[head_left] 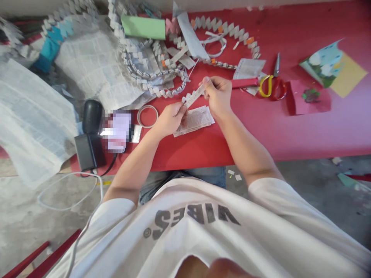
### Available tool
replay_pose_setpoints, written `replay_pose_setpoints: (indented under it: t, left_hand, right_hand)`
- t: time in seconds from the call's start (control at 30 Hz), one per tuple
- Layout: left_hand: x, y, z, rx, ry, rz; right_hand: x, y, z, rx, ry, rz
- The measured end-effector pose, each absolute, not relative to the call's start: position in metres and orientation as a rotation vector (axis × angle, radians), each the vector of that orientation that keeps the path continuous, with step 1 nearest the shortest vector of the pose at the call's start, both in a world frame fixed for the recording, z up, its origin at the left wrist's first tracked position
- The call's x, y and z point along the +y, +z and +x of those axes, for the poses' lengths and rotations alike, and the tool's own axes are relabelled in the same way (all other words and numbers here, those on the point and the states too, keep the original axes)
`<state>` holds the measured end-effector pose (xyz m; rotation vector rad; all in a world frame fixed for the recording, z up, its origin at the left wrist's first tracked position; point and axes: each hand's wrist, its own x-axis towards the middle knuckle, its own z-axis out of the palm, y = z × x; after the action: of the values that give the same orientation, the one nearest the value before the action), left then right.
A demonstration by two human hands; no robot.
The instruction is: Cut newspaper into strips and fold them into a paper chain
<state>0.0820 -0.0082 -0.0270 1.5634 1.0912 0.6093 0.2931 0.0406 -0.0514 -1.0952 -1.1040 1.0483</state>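
Aslant, left hand (170, 119) to right hand (218, 95), paper strip (194, 97)

White printed strip (194, 97), red table (197, 151)

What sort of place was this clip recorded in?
Probably a makeshift craft workspace, at home or in a small workshop: a red-topped table holds folded-paper chains, scissors and newspaper sheets, above a bare grey floor.

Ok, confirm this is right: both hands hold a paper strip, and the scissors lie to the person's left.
The side is wrong: the head view shows the scissors to the person's right. The left hand and right hand do hold the paper strip.
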Motion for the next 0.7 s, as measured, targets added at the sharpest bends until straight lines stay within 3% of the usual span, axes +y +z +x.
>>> replay_pose_setpoints:
  t: [0.1, 0.23, 0.4, 0.7]
  left_hand:
    - [-0.009, -0.026, 0.080, 1.110, 0.575, 1.549]
    - [-0.010, -0.023, 0.079, 1.127, 0.548, 1.574]
    - [-0.007, -0.024, 0.075, 1.158, 0.620, 1.573]
    - [-0.006, -0.023, 0.078, 1.114, 0.729, 1.558]
  right_hand:
    - [0.044, -0.053, 0.301, -1.069, 0.976, -1.130]
    - [0.048, -0.055, 0.312, -1.094, 1.122, -1.024]
    - [0.050, -0.059, 0.308, -0.956, 0.988, -1.038]
    - [0.023, -0.052, 0.271, -1.193, 1.343, -0.957]
